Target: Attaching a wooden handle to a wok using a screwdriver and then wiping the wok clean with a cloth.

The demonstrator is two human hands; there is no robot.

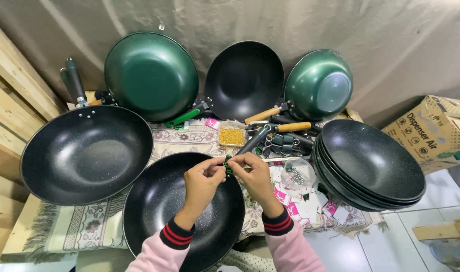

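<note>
Two arms come up from the bottom of the view, side by side. Both wear soft pink sleeves. Each sleeve ends in a dark cuff with red stripes.

The left hand (202, 180) is bent at the wrist and leans to the right. Its fingers curl in, and the thumb and first fingers press together in a pinch.

The right hand (255, 176) leans to the left, so the two hands meet in the middle. Its fingers are curled too, and its fingertips pinch tight next to the left ones.

The fingertips of both hands touch, and something small and green shows between them. The backs of both hands face up.
</note>
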